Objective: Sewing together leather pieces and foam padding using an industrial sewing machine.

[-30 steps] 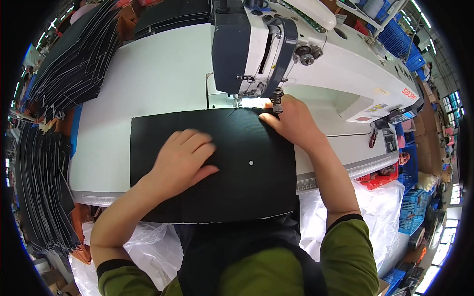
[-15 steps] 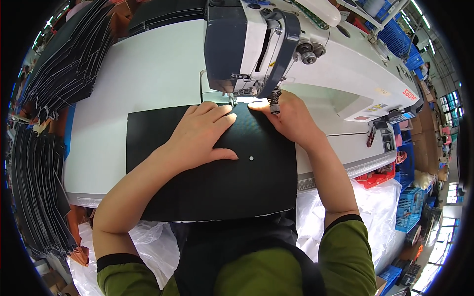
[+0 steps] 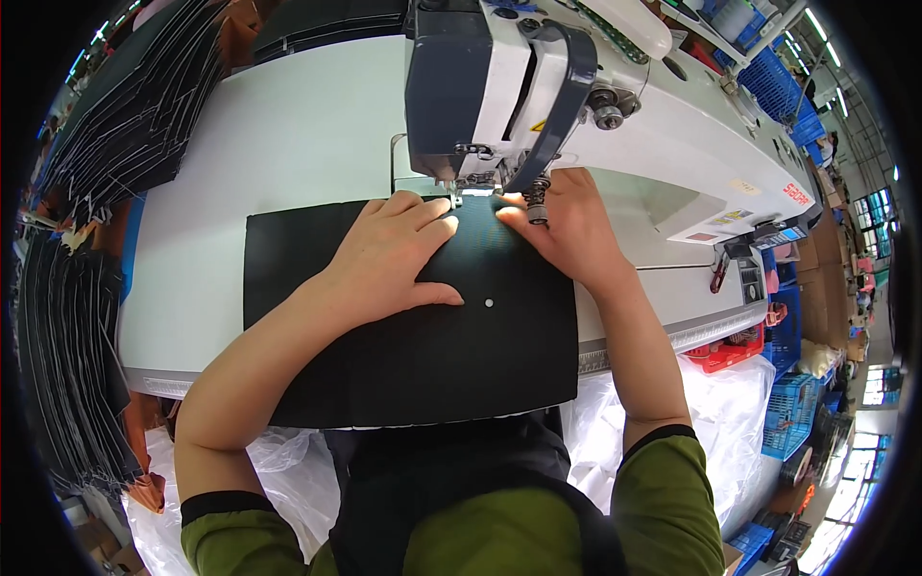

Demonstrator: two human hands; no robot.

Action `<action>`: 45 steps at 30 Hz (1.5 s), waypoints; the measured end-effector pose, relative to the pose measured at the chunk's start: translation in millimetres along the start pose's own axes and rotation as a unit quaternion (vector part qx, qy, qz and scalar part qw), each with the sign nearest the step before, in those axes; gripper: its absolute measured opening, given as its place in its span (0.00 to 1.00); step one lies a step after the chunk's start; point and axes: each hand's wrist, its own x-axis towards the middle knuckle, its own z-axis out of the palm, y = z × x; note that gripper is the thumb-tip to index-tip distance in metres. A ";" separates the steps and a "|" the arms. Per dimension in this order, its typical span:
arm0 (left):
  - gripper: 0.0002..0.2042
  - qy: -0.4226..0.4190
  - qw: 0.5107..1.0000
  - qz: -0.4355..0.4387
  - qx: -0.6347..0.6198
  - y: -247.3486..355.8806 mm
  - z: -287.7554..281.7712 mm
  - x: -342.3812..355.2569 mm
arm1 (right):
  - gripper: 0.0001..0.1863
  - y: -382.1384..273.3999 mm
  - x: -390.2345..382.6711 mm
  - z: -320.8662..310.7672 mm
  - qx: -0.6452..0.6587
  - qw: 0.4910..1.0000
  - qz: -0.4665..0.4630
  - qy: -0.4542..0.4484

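Note:
A black rectangular panel (image 3: 413, 365) lies flat on the white sewing machine table, its far edge at the presser foot (image 3: 456, 200). A small round white spot (image 3: 489, 303) shows on it. My left hand (image 3: 392, 254) rests flat on the panel, fingers stretched toward the foot and thumb spread to the right. At the panel's far right corner is my right hand (image 3: 567, 226), its thumb and forefinger drawn together at the edge, just right of the needle area. The machine's head partly hides its other fingers. A lamp lights the panel under the sewing machine head (image 3: 451, 96).
Stacks of black panels (image 3: 144, 106) stand at the far left, with another stack (image 3: 72, 365) at the near left. The machine arm (image 3: 691, 125) reaches over the right side. White plastic sheeting (image 3: 711, 422) hangs below the table's front edge, near a red basket (image 3: 735, 350) and blue baskets (image 3: 792, 413).
My right thumb has slid slightly nearer to me and its fingers have shifted at the panel's edge. The left hand and panel keep nearly the same place. The view has shifted slightly.

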 end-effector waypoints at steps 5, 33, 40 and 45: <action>0.31 0.015 1.000 0.000 -0.010 -3.0 3.3 1.0 | 0.05 2.7 -1.2 -3.8 0.110 0.986 0.121 -0.025; 0.34 -0.042 0.999 -0.023 -0.011 6.4 -7.5 -2.4 | 0.15 -28.7 -17.2 -14.0 0.105 0.974 -0.003 -0.201; 0.36 -0.078 0.996 -0.027 0.035 13.5 13.5 -13.9 | 0.24 -114.3 -133.0 -25.7 0.073 0.992 0.093 -0.035; 0.30 -0.146 0.987 -0.055 0.040 24.8 -10.2 -49.7 | 0.28 -144.4 -272.1 -45.1 -0.037 0.961 0.270 0.035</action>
